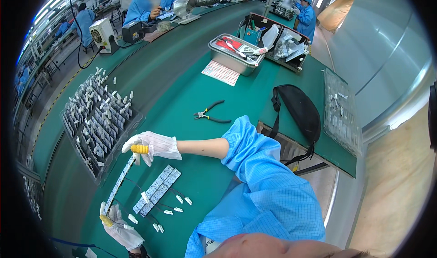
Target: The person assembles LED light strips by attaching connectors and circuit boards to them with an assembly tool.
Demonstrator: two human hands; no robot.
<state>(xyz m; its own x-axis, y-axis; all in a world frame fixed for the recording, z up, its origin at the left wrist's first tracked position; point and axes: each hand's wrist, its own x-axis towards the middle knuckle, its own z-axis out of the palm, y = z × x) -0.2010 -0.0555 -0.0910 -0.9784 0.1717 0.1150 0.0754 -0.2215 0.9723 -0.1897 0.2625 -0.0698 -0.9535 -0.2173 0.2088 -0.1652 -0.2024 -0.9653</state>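
Circuit boards (161, 185): dial centre, twelve pointing straight ahead.
Right forearm (202, 148) and blue sleeve (257, 153): barrier from 1 to 2 o'clock.
Green benchtop (175, 105): passage at 12, beyond the right hand (154, 145), between crowded tray (136, 121) and pliers (207, 117).
Held strip (119, 185): obstacle at 9, spanning right hand to left hand (122, 234).
White connectors (188, 200): clutter from 4 to 6; open lane at 3.
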